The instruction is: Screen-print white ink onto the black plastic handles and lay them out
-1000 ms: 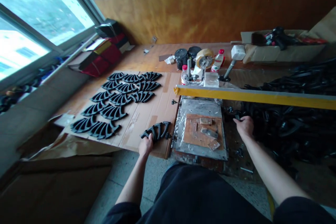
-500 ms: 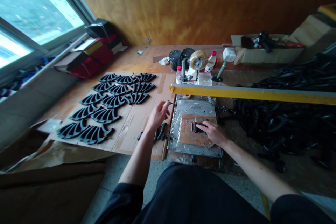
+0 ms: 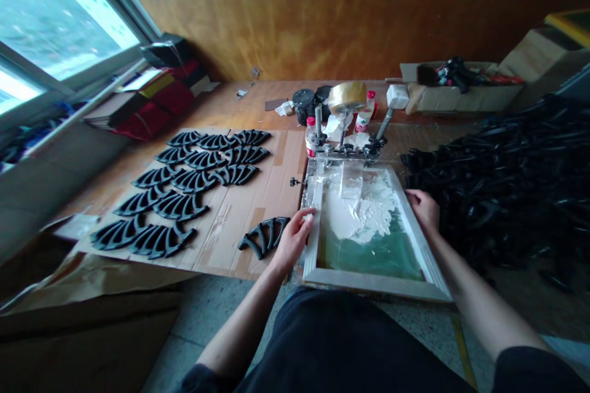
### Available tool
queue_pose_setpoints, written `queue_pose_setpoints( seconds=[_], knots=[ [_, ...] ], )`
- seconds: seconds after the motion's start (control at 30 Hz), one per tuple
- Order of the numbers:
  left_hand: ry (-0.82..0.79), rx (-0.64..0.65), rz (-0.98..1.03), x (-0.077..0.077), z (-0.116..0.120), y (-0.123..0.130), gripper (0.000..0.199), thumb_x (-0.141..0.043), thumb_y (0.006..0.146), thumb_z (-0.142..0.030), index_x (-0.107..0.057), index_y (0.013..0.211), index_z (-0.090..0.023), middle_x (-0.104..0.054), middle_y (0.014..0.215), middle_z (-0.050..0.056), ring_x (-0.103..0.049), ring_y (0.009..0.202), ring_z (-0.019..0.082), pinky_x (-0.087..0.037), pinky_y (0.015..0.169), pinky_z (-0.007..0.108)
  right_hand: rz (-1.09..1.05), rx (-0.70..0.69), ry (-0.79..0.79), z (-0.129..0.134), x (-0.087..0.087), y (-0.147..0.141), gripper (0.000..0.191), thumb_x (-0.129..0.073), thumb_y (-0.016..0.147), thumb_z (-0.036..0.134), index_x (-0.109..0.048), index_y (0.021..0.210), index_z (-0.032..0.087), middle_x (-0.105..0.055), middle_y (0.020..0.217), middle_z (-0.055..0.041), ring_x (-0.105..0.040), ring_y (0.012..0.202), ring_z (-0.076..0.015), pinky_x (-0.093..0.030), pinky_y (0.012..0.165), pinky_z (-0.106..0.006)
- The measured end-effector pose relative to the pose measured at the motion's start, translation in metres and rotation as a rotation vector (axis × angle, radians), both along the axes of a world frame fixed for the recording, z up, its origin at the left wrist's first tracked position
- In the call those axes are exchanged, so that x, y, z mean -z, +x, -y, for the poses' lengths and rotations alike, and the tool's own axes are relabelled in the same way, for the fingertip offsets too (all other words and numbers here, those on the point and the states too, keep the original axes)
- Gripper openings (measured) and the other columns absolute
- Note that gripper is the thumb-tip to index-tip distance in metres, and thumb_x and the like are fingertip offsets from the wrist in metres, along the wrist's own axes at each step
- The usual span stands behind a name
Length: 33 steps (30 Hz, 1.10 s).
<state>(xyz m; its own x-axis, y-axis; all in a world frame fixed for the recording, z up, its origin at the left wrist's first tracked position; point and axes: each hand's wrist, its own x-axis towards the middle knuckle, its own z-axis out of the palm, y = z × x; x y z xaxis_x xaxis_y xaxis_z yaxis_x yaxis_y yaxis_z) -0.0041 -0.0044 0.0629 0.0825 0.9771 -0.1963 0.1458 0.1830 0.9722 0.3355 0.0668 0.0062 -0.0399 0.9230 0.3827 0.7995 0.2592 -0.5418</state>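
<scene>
Screen frame (image 3: 378, 284), pale-railed, between both hands; green mesh (image 3: 369, 260) thickly part-coated with white paste (image 3: 343, 215). Left hand (image 3: 295, 238) at its left rail, right hand (image 3: 424, 210) at its right (fingers bent; whether either clasps, cannot tell). Single black slatted piece (image 3: 263, 237), on cardboard (image 3: 230, 212) near left hand. Further black pieces (image 3: 182, 206), in rows. Heap of black parts (image 3: 498, 184), far right.
</scene>
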Motion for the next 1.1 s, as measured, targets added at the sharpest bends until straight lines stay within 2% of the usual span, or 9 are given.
queue_pose_setpoints(
  seconds=[0.07, 0.17, 0.27, 0.4, 0.63, 0.73, 0.83, 0.97, 1.1],
  knots=[
    [-0.051, -0.018, -0.066, 0.028, 0.006, 0.001, 0.055, -0.056, 0.085, -0.048, -0.050, 0.133, -0.022, -0.051, 0.067, -0.004, -0.042, 0.054, 0.008, -0.032, 0.050, 0.018, -0.026, 0.105, 0.089, -0.016, -0.014, -0.008, 0.040, -0.046, 0.094, 0.038, -0.056, 0.125, 0.015, -0.057, 0.120, -0.0156, -0.060, 0.097, -0.0241, -0.050, 0.086, -0.045],
    [-0.080, -0.060, -0.200, 0.057, 0.004, 0.006, 0.055, -0.057, 0.084, -0.042, -0.049, 0.134, -0.023, -0.054, 0.069, -0.004, -0.047, 0.057, 0.009, -0.036, 0.054, 0.019, 0.083, 0.013, 0.157, -0.034, -0.036, -0.049, 0.060, -0.068, 0.079, 0.038, -0.051, 0.131, 0.013, -0.051, 0.130, -0.0181, -0.055, 0.111, -0.0293, -0.047, 0.091, -0.042],
    [-0.098, -0.061, -0.291, 0.069, -0.002, 0.007, 0.050, -0.056, 0.084, -0.041, -0.051, 0.131, -0.025, -0.056, 0.070, -0.003, -0.050, 0.058, 0.010, -0.038, 0.055, 0.020, 0.284, -0.134, -0.026, -0.035, -0.048, -0.093, 0.046, -0.074, 0.074, 0.032, -0.060, 0.115, 0.016, -0.065, 0.109, -0.0129, -0.059, 0.103, -0.0286, -0.048, 0.083, -0.038],
    [-0.088, -0.042, -0.346, 0.072, -0.005, 0.005, 0.048, -0.054, 0.085, -0.041, -0.052, 0.130, -0.025, -0.059, 0.072, -0.002, -0.054, 0.061, 0.012, -0.041, 0.058, 0.022, 0.377, -0.301, -0.209, -0.003, -0.040, -0.110, 0.009, -0.062, 0.084, 0.024, -0.067, 0.091, 0.020, -0.069, 0.087, -0.0054, -0.063, 0.082, -0.0207, -0.045, 0.070, -0.029],
    [-0.093, -0.053, -0.366, 0.072, -0.003, 0.006, 0.048, -0.054, 0.086, -0.042, -0.053, 0.130, -0.024, -0.063, 0.076, 0.000, -0.057, 0.066, 0.014, -0.043, 0.061, 0.023, 0.359, -0.771, -0.166, 0.044, -0.037, -0.083, 0.033, -0.055, 0.074, 0.003, -0.069, 0.095, 0.024, -0.070, 0.092, -0.0001, -0.064, 0.082, -0.0148, -0.044, 0.068, -0.023],
    [-0.097, -0.055, -0.359, 0.070, -0.003, 0.006, 0.048, -0.054, 0.086, -0.043, -0.053, 0.130, -0.024, -0.063, 0.077, 0.000, -0.057, 0.066, 0.013, -0.044, 0.061, 0.023, 0.336, -0.687, -0.235, 0.032, -0.049, -0.083, 0.024, -0.060, 0.073, 0.008, -0.070, 0.086, 0.026, -0.071, 0.082, 0.0036, -0.065, 0.077, -0.0146, -0.045, 0.065, -0.023],
    [-0.095, -0.051, -0.334, 0.068, -0.003, 0.005, 0.049, -0.054, 0.086, -0.045, -0.053, 0.130, -0.023, -0.062, 0.076, 0.000, -0.057, 0.066, 0.013, -0.044, 0.061, 0.022, 0.255, -0.534, -0.126, 0.028, -0.042, -0.090, 0.036, -0.057, 0.073, 0.004, -0.070, 0.098, 0.026, -0.072, 0.099, 0.0014, -0.066, 0.091, -0.0170, -0.049, 0.077, -0.026],
    [-0.109, -0.046, -0.286, 0.067, -0.003, 0.004, 0.052, -0.054, 0.085, -0.046, -0.052, 0.132, -0.023, -0.062, 0.077, 0.000, -0.057, 0.067, 0.013, -0.043, 0.060, 0.022, 0.218, -0.604, -0.037, 0.046, -0.020, -0.089, 0.054, -0.052, 0.070, -0.004, -0.066, 0.115, 0.023, -0.067, 0.119, -0.0028, -0.064, 0.106, -0.0174, -0.050, 0.088, -0.028],
    [-0.129, -0.055, -0.268, 0.066, -0.004, 0.005, 0.052, -0.056, 0.084, -0.046, -0.053, 0.131, -0.023, -0.061, 0.075, -0.001, -0.056, 0.065, 0.013, -0.042, 0.059, 0.021, 0.253, -0.646, -0.142, 0.043, -0.030, -0.085, 0.037, -0.058, 0.077, 0.005, -0.069, 0.106, 0.026, -0.072, 0.103, 0.0014, -0.068, 0.092, -0.0162, -0.052, 0.078, -0.026]
  ],
)
